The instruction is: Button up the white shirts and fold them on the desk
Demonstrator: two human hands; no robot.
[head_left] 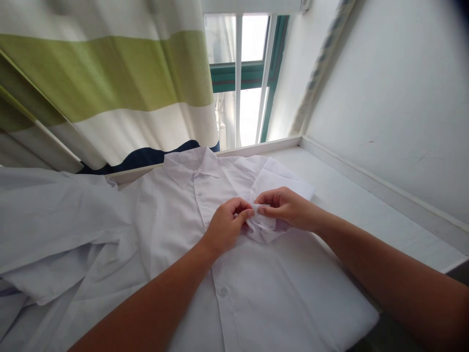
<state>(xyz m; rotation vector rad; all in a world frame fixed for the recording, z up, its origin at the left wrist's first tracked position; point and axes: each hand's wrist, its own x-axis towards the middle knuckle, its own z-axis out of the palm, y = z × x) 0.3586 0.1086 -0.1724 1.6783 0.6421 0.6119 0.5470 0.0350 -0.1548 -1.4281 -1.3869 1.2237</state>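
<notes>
A white button-up shirt (172,220) lies front side up, its collar (192,164) toward the window and its button strip running down the middle. Both hands pinch a bunched piece of it, which looks like the sleeve's cuff (266,222), above the right half of the chest. My left hand (229,222) grips this cloth between thumb and fingertips. Close beside it, my right hand (287,208) pinches the same cloth from the other side. Whether a button is between the fingertips cannot be made out.
More white cloth (54,220) spreads loosely at the left. Behind the shirt hang a green and white curtain (128,73) and a barred window (249,73). A white ledge (366,186) and a wall (395,98) border the right side.
</notes>
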